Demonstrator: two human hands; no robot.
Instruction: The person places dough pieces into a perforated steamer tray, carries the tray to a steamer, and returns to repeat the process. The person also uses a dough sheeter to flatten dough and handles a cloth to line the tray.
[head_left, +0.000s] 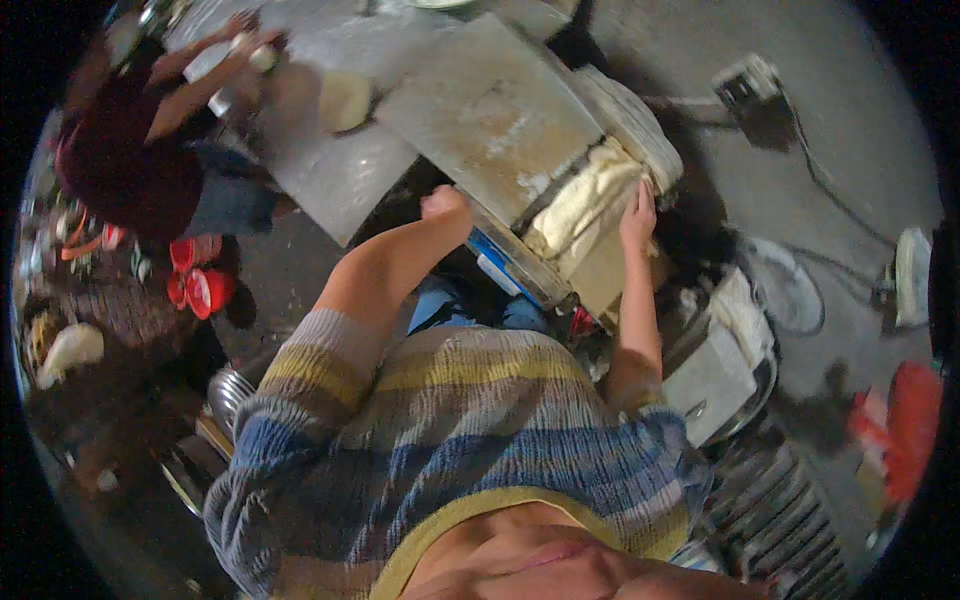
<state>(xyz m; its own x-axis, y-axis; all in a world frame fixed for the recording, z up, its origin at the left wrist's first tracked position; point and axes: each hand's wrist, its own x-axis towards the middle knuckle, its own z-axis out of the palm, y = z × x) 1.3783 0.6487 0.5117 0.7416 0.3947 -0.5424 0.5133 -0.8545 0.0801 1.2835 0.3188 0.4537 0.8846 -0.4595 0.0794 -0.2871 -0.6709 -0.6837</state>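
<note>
A thick band of pale dough (581, 199) lies in the trough of a machine that looks like a dough sheeter, beside its flat metal top plate (499, 112). My right hand (638, 216) reaches to the dough's right end, fingers outstretched against its edge. Below the dough, a flat tan board or chute (600, 281) slopes towards me. At the machine's left side, my left hand (445, 202) is curled near the corner of the plate. Whether it grips anything there is hidden.
At upper left, another person (135, 157) handles dough on a metal table (345, 169), near a flat round of dough (345, 100). Red cups or bowls (202, 289) sit at left. At right are a metal basin with a board (712, 382) and a cable (840, 199) on the floor.
</note>
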